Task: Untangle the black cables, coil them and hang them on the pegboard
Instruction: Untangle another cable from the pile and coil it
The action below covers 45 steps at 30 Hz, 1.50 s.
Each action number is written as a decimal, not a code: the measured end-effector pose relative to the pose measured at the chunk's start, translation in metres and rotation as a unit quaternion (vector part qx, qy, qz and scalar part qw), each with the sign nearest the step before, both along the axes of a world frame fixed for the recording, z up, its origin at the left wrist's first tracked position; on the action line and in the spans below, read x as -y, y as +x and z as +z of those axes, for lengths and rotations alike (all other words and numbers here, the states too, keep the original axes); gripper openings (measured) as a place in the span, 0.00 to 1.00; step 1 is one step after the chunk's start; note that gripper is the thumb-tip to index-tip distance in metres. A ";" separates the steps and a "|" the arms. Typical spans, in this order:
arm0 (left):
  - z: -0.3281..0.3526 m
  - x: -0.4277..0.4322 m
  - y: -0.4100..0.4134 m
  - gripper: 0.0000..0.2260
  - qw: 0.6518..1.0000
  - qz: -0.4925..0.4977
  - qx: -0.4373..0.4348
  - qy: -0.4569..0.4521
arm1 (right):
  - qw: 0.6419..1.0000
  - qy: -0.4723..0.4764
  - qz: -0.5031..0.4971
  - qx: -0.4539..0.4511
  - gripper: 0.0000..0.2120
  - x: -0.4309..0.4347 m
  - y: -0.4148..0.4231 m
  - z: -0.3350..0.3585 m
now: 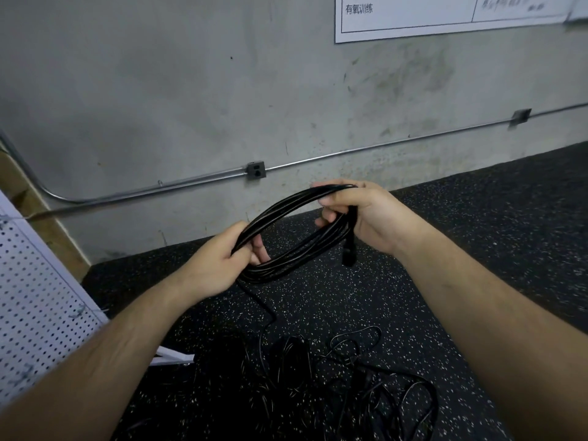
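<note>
Right of the pegboard [38, 297], we clasp the coil [302, 253] at opposite ends, left hand [219, 259] and right hand [362, 214] both curled round it so the loops hold together, its tail trailing into what seems the unsorted tangle [318, 377] near the pegboard's foot.

The coiled cable [286, 205] had a smooth, glossy black jacket, plastic by its look, catching pale streaks of light. The loose cables [318, 393] at the bottom of the frame showed the same sheen. The floor [477, 233] looked rubbery and matt, black flecked with white. The wall [159, 90] was rough grey concrete, stained and scuffed. The conduit [381, 146] across it was dull metal. At left, the pegboard [31, 297] was matt white and perforated; the sheet [413, 27] at upper right was white paper.
</note>
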<state>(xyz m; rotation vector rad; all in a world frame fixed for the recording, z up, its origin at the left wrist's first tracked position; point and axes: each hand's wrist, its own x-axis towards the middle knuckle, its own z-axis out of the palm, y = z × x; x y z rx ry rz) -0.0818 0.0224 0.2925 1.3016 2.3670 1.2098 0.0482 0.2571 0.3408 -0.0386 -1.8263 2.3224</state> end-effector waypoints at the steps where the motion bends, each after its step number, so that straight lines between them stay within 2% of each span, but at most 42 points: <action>1: 0.000 -0.001 0.001 0.09 1.000 0.001 0.002 0.002 | 1.000 -0.007 0.004 0.001 0.17 -0.001 0.000 0.002; 7: -0.001 -0.001 0.003 0.12 1.000 0.023 -0.005 -0.013 | 0.999 0.023 0.025 0.003 0.22 0.002 0.003 0.008; 10: -0.001 -0.003 0.010 0.15 0.999 0.025 -0.022 -0.019 | 0.989 0.123 -0.077 0.007 0.23 0.015 0.003 0.009; 13: 0.001 -0.006 0.021 0.13 0.999 0.013 -0.046 -0.019 | 0.940 0.263 -0.217 -0.011 0.21 0.023 0.004 0.009; 15: 0.002 -0.009 0.029 0.11 0.996 0.009 -0.084 -0.012 | 0.904 0.317 -0.287 0.003 0.25 0.020 0.004 0.006; 17: 0.002 -0.014 0.037 0.11 0.991 0.021 -0.132 -0.006 | 0.882 0.333 -0.331 0.032 0.28 0.016 0.004 0.003; 19: 0.004 -0.018 0.043 0.13 0.981 0.048 -0.190 0.001 | 0.884 0.309 -0.343 0.074 0.28 0.012 0.001 0.003; 21: 0.009 -0.020 0.042 0.15 0.938 0.064 -0.341 0.012 | 0.908 0.227 -0.327 0.134 0.26 0.009 -0.002 0.004; 23: 0.011 -0.020 0.035 0.17 0.850 0.043 -0.522 0.061 | 0.931 0.123 -0.274 0.208 0.22 0.006 -0.004 0.001; 24: 0.013 -0.019 0.030 0.16 0.812 0.028 -0.577 0.085 | 0.938 0.090 -0.238 0.236 0.22 0.005 -0.004 -0.003; 26: 0.015 -0.020 0.024 0.14 0.771 0.009 -0.628 0.104 | 0.949 0.049 -0.185 0.250 0.19 0.004 -0.004 -0.011; 27: 0.014 -0.020 0.023 0.14 0.775 0.006 -0.624 0.099 | 0.951 0.040 -0.180 0.246 0.18 0.003 -0.004 -0.013; 28: 0.010 -0.022 0.023 0.15 0.796 0.002 -0.599 0.086 | 0.951 0.040 -0.191 0.238 0.17 0.002 -0.003 -0.013; 30: 0.005 -0.024 0.028 0.20 0.877 0.007 -0.478 0.038 | 0.948 0.062 -0.241 0.196 0.18 0.000 -0.001 -0.007; 32: 0.003 -0.026 0.038 0.15 0.951 0.035 -0.306 0.006 | 0.945 0.115 -0.286 0.113 0.18 0.001 0.000 -0.001; 34: 0.000 -0.029 0.046 0.10 0.990 0.025 -0.138 0.011 | 0.926 0.198 -0.320 0.027 0.19 0.002 0.000 0.002; 36: 0.000 -0.030 0.053 0.11 0.999 -0.004 0.005 0.053 | 0.911 0.251 -0.326 -0.031 0.21 0.003 0.001 0.003; 39: 0.014 -0.033 0.059 0.13 0.978 -0.061 0.185 0.074 | 0.897 0.310 -0.307 -0.075 0.24 0.008 0.001 0.005; 45: 0.018 -0.036 0.068 0.22 0.933 -0.128 0.334 0.024 | 0.844 0.409 -0.313 -0.149 0.24 0.022 -0.006 0.005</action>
